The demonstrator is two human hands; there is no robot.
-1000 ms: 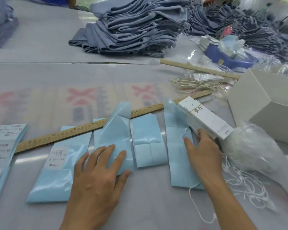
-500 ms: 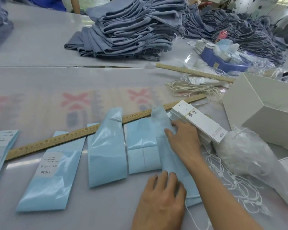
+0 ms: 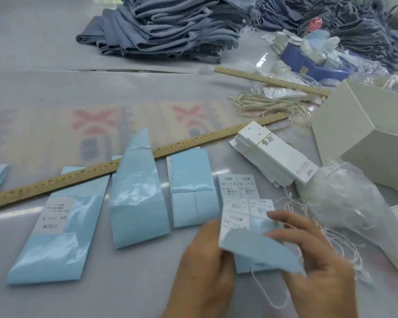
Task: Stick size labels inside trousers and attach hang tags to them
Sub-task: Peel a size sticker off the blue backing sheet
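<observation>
Blue label sheet (image 3: 244, 228), printed "1103#" and seemingly "XL", pinched by left hand (image 3: 202, 269) and right hand (image 3: 317, 267).

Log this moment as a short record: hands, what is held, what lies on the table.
left hand: grips the near end of the label sheet
right hand: pinches the label sheet's right side
label sheet: blue backing, white labels printed 1103#, partly lifted and folded
other sheets: three to its left, flat on the table
ruler: crosses behind the sheets
hang tags: banded stack, right of the sheets
trousers: stacked at the far side
</observation>
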